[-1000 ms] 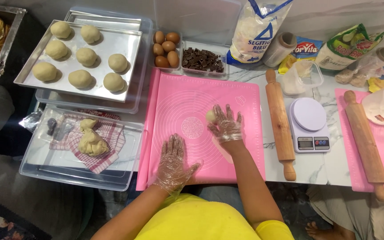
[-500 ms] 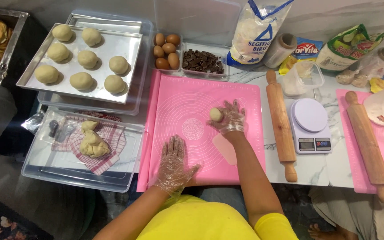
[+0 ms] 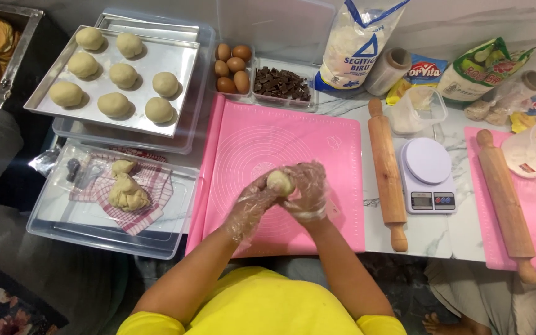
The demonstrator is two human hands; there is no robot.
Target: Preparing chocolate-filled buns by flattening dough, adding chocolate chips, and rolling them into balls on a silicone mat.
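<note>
A pale dough ball [image 3: 280, 182] is being cupped between the gloved left hand [image 3: 252, 201] and the gloved right hand [image 3: 308, 189], both closed around it above the middle of the pink mat [image 3: 336, 149] on the counter [image 3: 442, 229]. A tall white flour bag [image 3: 358, 46] with blue markings is being seen at the far edge. To its right, a yellow packet [image 3: 422, 71] and a green packet [image 3: 482, 68] are lying.

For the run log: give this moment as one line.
left hand: cups dough ball | right hand: cups dough ball | above pink mat
</note>
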